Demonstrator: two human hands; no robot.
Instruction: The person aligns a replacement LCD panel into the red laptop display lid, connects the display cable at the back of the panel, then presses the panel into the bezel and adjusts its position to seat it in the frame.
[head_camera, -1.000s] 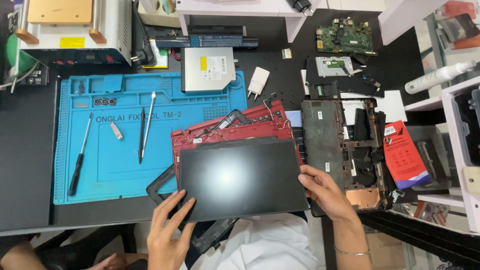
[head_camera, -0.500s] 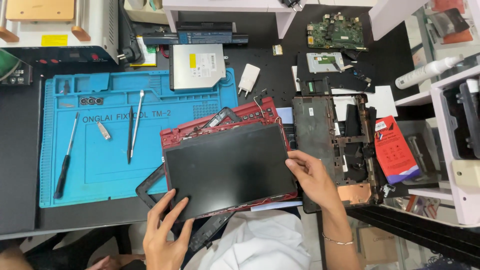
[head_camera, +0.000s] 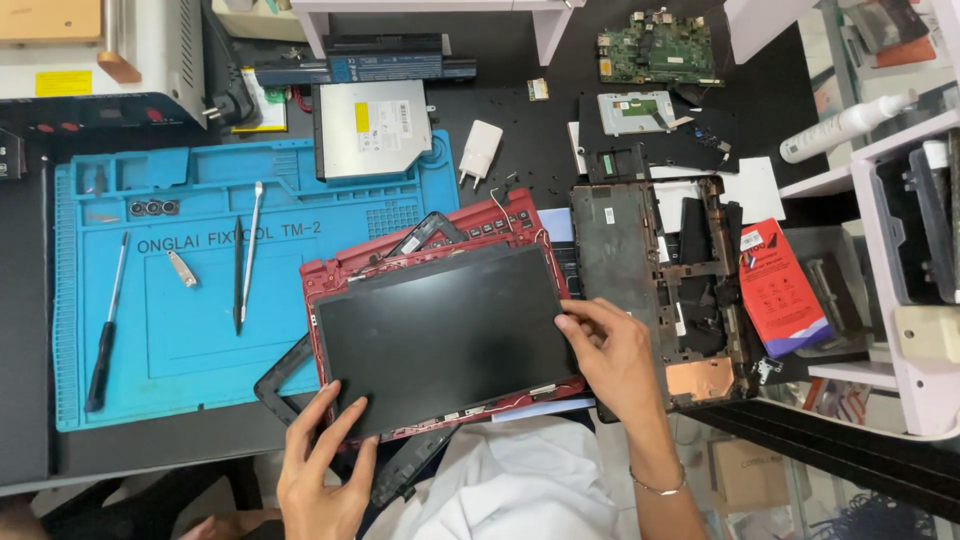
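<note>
Left hand (head_camera: 322, 468) fingers pinching black screen panel (head_camera: 445, 335) at near corner, right hand (head_camera: 612, 355) gripping its right edge, panel tilted over red laptop lid (head_camera: 500, 215), blue work mat (head_camera: 190, 340) beside

thin flat black rectangular laptop screen panel (head_camera: 445, 340) | dark, glossy, switched off | lies tilted, right side higher | rests on red plastic laptop lid shell (head_camera: 480, 225) | touched at lower-left corner and right edge | near table front edge

Left hand (head_camera: 318, 470) fingers spread; right hand (head_camera: 612, 355) curled.
</note>
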